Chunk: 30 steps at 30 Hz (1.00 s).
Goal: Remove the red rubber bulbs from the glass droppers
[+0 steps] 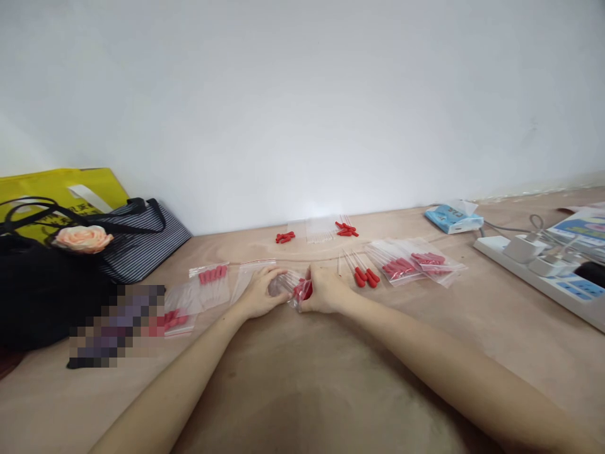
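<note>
Between my hands is a clear zip bag (289, 287) of glass droppers, their red rubber bulbs to the right. My left hand (259, 293) curls its fingers and thumb around the bag's left end. At the bulb end, my right hand (326, 289) grips the plastic; its fingertips are partly hidden. A flat zip bag (243, 270) lies just behind my left hand. Right of my right hand, loose droppers (365, 276) rest with bulbs toward me. More bagged droppers (399, 268) lie farther right, and others (213, 275) are on the left.
Red bulbs (285, 238), thin glass tubes (320, 233) and a few droppers (347, 229) lie by the wall. A tissue pack (454, 219) and a power strip (539, 265) with plugs stand right. A striped bag (142, 243), a yellow bag (61, 189) and a fabric rose (82, 239) fill the left.
</note>
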{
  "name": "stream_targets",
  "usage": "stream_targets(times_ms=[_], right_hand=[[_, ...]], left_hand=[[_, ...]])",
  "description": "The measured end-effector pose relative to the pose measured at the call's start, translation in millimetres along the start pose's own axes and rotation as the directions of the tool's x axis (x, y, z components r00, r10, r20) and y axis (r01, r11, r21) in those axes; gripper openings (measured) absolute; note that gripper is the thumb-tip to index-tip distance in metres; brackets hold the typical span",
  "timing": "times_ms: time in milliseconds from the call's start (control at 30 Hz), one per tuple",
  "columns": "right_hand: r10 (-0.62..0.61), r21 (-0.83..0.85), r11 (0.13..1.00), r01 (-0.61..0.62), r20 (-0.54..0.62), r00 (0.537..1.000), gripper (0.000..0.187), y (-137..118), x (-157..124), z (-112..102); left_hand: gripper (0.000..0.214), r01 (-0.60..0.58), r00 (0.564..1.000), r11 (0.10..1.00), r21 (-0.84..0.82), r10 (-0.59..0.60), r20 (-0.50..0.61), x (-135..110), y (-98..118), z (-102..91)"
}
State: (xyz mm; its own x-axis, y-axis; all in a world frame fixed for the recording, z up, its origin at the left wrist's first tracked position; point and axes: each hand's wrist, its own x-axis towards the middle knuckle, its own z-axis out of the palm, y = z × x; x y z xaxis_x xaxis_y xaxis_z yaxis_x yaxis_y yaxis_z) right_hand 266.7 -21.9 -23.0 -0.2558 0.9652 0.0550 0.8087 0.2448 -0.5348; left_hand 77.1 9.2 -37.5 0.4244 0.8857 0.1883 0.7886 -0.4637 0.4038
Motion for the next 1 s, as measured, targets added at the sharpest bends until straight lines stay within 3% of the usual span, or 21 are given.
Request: stream_targets(times_ms=[267, 500, 667, 900, 1000], right_hand=[[-0.072, -0.054, 0.996, 0.071, -0.018, 0.997, 0.043, -5, -2, 6], [-0.026, 0.092, 0.995, 0.034, -0.088, 0.996, 0.03, 9, -5, 0], [-0.11, 0.159, 0.98, 0.122, -0.08, 0.991, 0.023, 23, -15, -9], [-0.12, 0.109, 0.986, 0.13, -0.092, 0.988, 0.031, 32, -28, -11], [-0.1, 0.091, 0.99, 0.109, -0.101, 0.99, 0.039, 30, -27, -9]], left_hand=[[0.049, -0.015, 1.0, 1.0, -0.021, 0.015, 0.003, 0, 0, 1.6], [0.054, 0.029, 1.0, 0.996, -0.083, -0.028, 0.012, 0, -2, 2.4], [0.056, 0.055, 0.998, 0.994, -0.091, -0.053, 0.022, 0, 0, 1.7], [0.057, 0.07, 0.997, 0.985, -0.159, -0.071, 0.002, 2, -5, 4.7], [0.065, 0.13, 0.99, 0.964, -0.234, -0.141, -0.027, 3, -4, 4.8]])
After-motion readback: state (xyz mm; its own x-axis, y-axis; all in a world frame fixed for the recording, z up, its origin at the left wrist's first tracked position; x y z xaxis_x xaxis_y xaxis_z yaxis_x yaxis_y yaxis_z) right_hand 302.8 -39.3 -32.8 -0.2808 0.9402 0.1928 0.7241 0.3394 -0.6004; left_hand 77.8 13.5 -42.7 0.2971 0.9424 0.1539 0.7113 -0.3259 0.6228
